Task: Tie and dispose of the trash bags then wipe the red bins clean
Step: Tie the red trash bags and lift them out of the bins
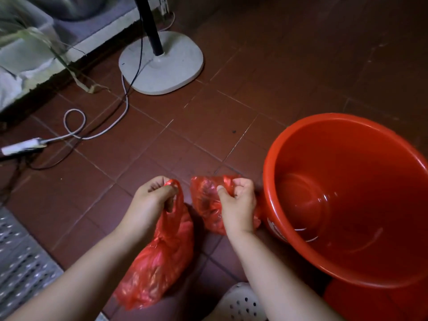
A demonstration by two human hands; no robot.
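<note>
Brown-red tiled floor (162, 144), dim light. Red bin (347, 205) stands at right, upright, mouth open, inside bare and glossy; a second red surface just shows below it at the lower right corner, too cut off to identify. White fan base (162, 66) with black pole stands at the far side of the floor, well apart from the bin; cables run from it to a white power strip (22, 147) at left. Red trash bag (162, 258) sits on the tiles between the person's forearms, just beside the bin. Left hand (150, 200) is closed in a fist around one bag handle, pulling it up. Right hand (236, 205) is clenched on the bag's other bunched handle, thumb pressed over the plastic. White perforated shoe (243, 304) at bottom edge.
</note>
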